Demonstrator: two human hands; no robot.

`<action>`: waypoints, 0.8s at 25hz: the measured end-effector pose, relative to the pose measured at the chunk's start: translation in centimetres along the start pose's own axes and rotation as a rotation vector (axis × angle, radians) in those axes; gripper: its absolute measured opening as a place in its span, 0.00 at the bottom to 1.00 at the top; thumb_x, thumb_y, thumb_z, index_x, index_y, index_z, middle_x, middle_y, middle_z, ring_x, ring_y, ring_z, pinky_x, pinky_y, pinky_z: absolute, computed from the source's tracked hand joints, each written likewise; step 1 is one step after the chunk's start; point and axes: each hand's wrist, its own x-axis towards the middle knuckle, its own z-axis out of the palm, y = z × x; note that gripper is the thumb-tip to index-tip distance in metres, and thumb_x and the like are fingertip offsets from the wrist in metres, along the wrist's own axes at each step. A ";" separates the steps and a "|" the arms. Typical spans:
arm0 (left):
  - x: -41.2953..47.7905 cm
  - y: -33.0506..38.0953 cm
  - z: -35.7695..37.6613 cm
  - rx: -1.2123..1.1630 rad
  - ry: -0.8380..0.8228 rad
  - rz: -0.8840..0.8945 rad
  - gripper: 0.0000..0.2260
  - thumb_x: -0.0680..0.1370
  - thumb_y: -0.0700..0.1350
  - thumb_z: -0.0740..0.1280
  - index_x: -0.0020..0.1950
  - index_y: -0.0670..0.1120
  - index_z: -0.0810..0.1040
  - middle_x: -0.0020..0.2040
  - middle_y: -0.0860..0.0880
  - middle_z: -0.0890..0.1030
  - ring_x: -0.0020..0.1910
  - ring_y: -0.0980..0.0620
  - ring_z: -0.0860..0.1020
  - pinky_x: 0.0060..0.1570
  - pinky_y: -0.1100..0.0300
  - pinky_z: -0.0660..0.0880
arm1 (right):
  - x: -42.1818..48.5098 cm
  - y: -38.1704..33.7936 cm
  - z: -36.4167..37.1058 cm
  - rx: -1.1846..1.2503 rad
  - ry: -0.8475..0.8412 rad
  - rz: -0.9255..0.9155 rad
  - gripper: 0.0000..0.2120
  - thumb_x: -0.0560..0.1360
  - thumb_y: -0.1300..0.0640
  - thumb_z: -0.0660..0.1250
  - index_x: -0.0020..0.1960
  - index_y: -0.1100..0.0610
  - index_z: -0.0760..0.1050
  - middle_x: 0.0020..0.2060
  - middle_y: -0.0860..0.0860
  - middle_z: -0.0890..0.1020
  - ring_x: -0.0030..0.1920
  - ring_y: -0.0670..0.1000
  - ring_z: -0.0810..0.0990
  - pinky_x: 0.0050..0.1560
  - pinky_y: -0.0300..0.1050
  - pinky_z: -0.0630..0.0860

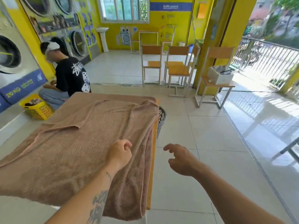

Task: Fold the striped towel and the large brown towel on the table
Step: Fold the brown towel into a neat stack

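The large brown towel (77, 143) lies spread over the table (153, 159), rumpled, with its right side hanging over the table's right edge. My left hand (120, 153) rests on the towel near that edge, fingers curled; whether they pinch the cloth is not clear. My right hand (179, 159) hovers over the floor to the right of the table, fingers loosely spread, holding nothing. No striped towel is visible.
A dark perforated basket (161, 117) stands on the floor by the table's right side. A person (69, 75) crouches at the far left beside a yellow laundry basket (38, 107) and washing machines (9, 57). Wooden chairs (176, 68) stand ahead.
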 end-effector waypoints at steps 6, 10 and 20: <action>8.7 5.2 4.3 -0.099 0.070 -0.045 0.12 0.79 0.39 0.58 0.52 0.50 0.80 0.53 0.50 0.80 0.51 0.50 0.77 0.50 0.58 0.74 | 8.5 1.8 -7.0 -0.106 -0.054 -0.129 0.27 0.74 0.64 0.63 0.71 0.50 0.68 0.69 0.53 0.73 0.68 0.54 0.71 0.66 0.49 0.70; 17.2 7.6 7.4 -0.153 0.109 -0.071 0.12 0.78 0.38 0.58 0.52 0.49 0.80 0.49 0.52 0.80 0.50 0.51 0.78 0.44 0.59 0.72 | 18.1 3.2 -11.1 -0.183 -0.087 -0.175 0.27 0.74 0.64 0.62 0.72 0.52 0.68 0.68 0.53 0.74 0.67 0.54 0.72 0.63 0.46 0.70; 28.9 10.5 12.0 -0.185 0.157 -0.259 0.10 0.79 0.41 0.59 0.50 0.52 0.79 0.48 0.55 0.79 0.48 0.56 0.77 0.49 0.58 0.75 | 38.8 2.2 -16.3 -0.263 -0.272 -0.333 0.25 0.75 0.61 0.63 0.71 0.53 0.69 0.68 0.53 0.74 0.64 0.55 0.75 0.60 0.48 0.74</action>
